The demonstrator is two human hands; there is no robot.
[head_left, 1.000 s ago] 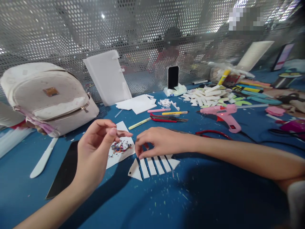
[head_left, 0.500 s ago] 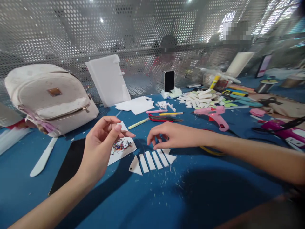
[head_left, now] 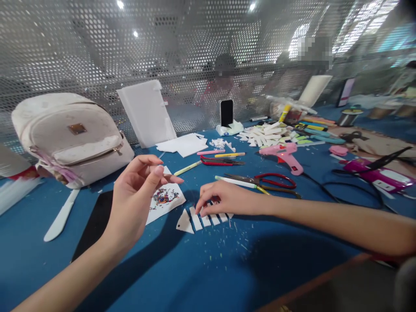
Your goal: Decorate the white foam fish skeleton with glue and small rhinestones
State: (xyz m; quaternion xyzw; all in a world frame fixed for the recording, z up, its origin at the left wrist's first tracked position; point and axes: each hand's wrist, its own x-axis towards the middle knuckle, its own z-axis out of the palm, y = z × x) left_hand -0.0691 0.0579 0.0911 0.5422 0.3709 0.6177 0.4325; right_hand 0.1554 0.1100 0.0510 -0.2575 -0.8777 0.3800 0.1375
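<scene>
White foam pieces lie in a row like a fish, with a triangular head piece (head_left: 185, 222) bearing a dark dot at the left and a strip (head_left: 195, 219) beside it. My right hand (head_left: 216, 198) is over the row, fingers curled down at the strips and hiding part of them. My left hand (head_left: 138, 186) is raised at the left, thumb and fingertips brought together; what they pinch, if anything, is too small to name. Behind it a white sheet carries a heap of small coloured beads (head_left: 165, 196).
Scissors (head_left: 276, 180), a pink glue gun (head_left: 286, 155), a red cutter (head_left: 221, 160) and pens lie beyond my right hand. A backpack (head_left: 71, 138) and a white plastic knife (head_left: 61, 216) are at the left. Foam scraps (head_left: 269, 133) are heaped farther back.
My right hand has moved down and a little left onto the foam strips, uncovering the scissors behind it. My left hand keeps nearly the same pose. The view has shifted slightly.
</scene>
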